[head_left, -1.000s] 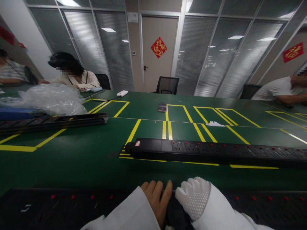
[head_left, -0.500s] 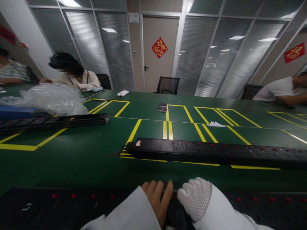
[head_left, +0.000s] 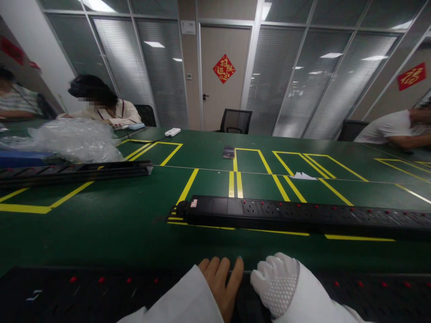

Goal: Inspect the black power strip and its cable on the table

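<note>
Close to me, a long black power strip [head_left: 111,296] with red switches runs across the bottom of the view. My left hand [head_left: 220,280], bare, lies over its far edge with fingers stretched and thumb apart. Just to its right, my right hand [head_left: 274,280] wears a white dotted glove. Its fingers are curled at the strip's far edge, and whatever they may hold is hidden. White sleeves cover part of the strip. Beyond my hands, a second black power strip [head_left: 269,213] with sockets and red switches lies lengthwise on the green table [head_left: 128,233].
At left lie a black channel-like strip [head_left: 77,172] and crumpled clear plastic [head_left: 76,139]. Yellow tape outlines mark the table. A small dark card-like object [head_left: 228,152], a white paper scrap [head_left: 303,176] and a white device [head_left: 173,132] lie farther back. Several people sit around the table.
The view has tilted slightly, so the table and hands appear a little lower. Both hands keep nearly the same places on the near power strip.
</note>
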Demonstrator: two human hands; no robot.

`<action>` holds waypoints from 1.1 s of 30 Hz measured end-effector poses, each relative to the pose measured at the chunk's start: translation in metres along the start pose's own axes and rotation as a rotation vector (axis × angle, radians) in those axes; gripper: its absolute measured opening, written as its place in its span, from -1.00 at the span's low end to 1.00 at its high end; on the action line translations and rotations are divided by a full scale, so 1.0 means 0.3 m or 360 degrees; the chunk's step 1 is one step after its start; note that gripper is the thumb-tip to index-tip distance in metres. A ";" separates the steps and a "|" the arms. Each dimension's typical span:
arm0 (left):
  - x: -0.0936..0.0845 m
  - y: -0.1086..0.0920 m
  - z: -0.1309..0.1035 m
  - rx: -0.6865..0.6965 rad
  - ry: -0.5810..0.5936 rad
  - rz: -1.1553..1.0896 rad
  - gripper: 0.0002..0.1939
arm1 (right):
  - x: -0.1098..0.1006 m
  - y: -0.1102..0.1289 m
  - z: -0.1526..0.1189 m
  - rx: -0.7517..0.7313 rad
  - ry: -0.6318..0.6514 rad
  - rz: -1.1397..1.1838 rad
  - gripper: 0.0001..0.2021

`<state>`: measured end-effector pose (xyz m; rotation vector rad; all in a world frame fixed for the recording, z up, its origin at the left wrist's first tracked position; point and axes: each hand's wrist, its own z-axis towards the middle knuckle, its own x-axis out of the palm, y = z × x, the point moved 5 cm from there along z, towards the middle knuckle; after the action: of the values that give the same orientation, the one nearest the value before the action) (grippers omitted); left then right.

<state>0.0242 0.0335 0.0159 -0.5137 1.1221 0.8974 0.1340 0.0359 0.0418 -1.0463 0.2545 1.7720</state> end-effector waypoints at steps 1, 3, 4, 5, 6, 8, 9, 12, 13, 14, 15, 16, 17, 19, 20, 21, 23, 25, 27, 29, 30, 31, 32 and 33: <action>0.002 0.000 -0.001 0.0002 0.0012 -0.0008 -0.61 | 0.000 -0.001 0.000 0.0014 0.0013 -0.0011 -0.83; 0.004 0.000 -0.001 0.0025 0.0043 -0.0025 -0.62 | -0.001 -0.003 0.001 0.0044 0.0036 -0.0015 -0.83; 0.004 0.000 -0.001 0.0037 0.0051 -0.0030 -0.63 | -0.003 -0.002 0.003 0.0038 0.0039 -0.0020 -0.84; 0.003 0.001 -0.001 0.0045 0.0056 -0.0033 -0.64 | -0.006 0.001 0.004 0.0016 0.0036 -0.0029 -0.84; 0.002 0.002 -0.001 0.0049 0.0060 -0.0039 -0.64 | -0.009 0.002 0.005 -0.0005 0.0028 -0.0039 -0.84; 0.000 0.003 0.000 0.0047 0.0086 -0.0057 -0.65 | -0.015 0.002 0.007 -0.0045 0.0019 -0.0066 -0.84; 0.000 0.004 0.000 0.0044 0.0107 -0.0067 -0.65 | -0.018 0.000 0.007 -0.0062 0.0019 -0.0075 -0.82; -0.001 0.002 0.003 0.0030 0.0141 -0.0081 -0.63 | -0.033 -0.011 0.008 -0.0063 -0.0002 -0.0048 -0.82; -0.001 0.002 0.004 0.0025 0.0141 -0.0079 -0.63 | -0.038 -0.012 0.009 -0.0069 -0.0002 -0.0004 -0.84; -0.001 0.001 0.004 0.0018 0.0138 -0.0079 -0.61 | -0.043 -0.011 0.010 -0.0080 0.0006 0.0042 -0.86; 0.000 0.000 0.005 0.0011 0.0140 -0.0082 -0.60 | -0.047 -0.007 0.011 -0.0093 0.0016 0.0075 -0.88; 0.002 0.000 0.006 0.0005 0.0147 -0.0091 -0.59 | -0.052 0.000 0.012 -0.0113 0.0026 0.0095 -0.88; 0.004 -0.001 0.008 -0.0003 0.0157 -0.0104 -0.59 | -0.057 0.009 0.014 -0.0134 0.0022 0.0100 -0.87; 0.006 0.000 0.011 -0.0027 0.0177 -0.0137 -0.58 | -0.067 0.030 0.016 -0.0153 -0.0011 0.0063 -0.84; 0.005 0.000 0.013 -0.0038 0.0193 -0.0153 -0.57 | -0.072 0.040 0.016 -0.0146 -0.0040 0.0033 -0.83; 0.004 0.001 0.016 -0.0046 0.0213 -0.0167 -0.56 | -0.075 0.047 0.016 -0.0130 -0.0069 0.0006 -0.83; 0.001 0.000 0.023 -0.0053 0.0285 -0.0187 -0.55 | -0.073 0.056 0.014 -0.0089 -0.0065 -0.0030 -0.88; -0.001 -0.001 0.031 -0.0052 0.0383 -0.0203 -0.56 | -0.059 0.057 0.011 -0.0055 0.0015 -0.0025 -0.90; -0.005 0.001 0.038 -0.0060 0.0457 -0.0214 -0.55 | -0.047 0.054 0.012 -0.0044 0.0133 0.0017 -0.78; -0.016 0.008 0.041 -0.0054 0.0481 -0.0235 -0.57 | -0.060 0.049 0.022 -0.0077 0.0198 0.0077 -0.76; -0.023 0.012 0.039 -0.0040 0.0495 -0.0245 -0.59 | -0.079 0.045 0.034 -0.0115 0.0218 0.0115 -0.80; -0.031 0.016 0.036 -0.0017 0.0506 -0.0259 -0.52 | -0.114 0.040 0.049 -0.0164 0.0182 0.0191 -0.86; -0.039 0.017 0.030 0.0048 0.0514 -0.0276 -0.30 | -0.139 0.029 0.065 -0.0174 0.0313 0.0270 -0.90; -0.054 0.003 0.024 0.0266 0.0465 -0.0269 -0.12 | -0.198 0.016 0.087 -0.0215 0.0170 0.0269 -0.89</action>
<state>0.0248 0.0335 0.0337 -0.6042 1.3830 0.5867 0.1223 0.0102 0.1002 -1.2492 0.3003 1.9077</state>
